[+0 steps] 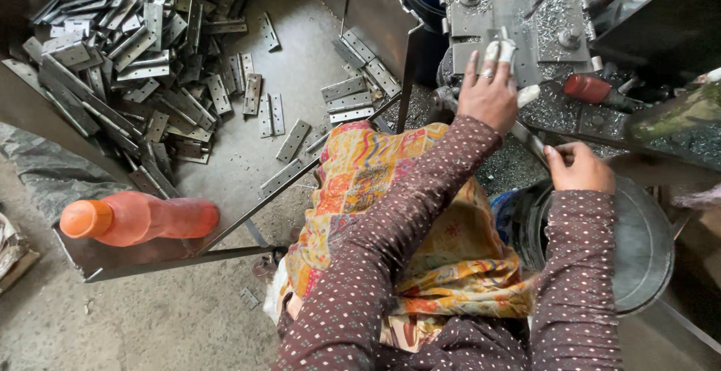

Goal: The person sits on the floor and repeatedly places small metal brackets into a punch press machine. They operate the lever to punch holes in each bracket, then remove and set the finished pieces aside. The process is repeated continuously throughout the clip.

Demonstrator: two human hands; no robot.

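Right hand (577,167) pinches flat grey metal strip (530,140) | left hand (490,93), fingers taped, spread flat on steel drill-press table (518,10) | best kept clear of drill bit (535,7).

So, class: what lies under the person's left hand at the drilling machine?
The left hand, fingers cloth-wrapped, presses on the grey machine table strewn with metal shavings. Any workpiece beneath the palm is covered.
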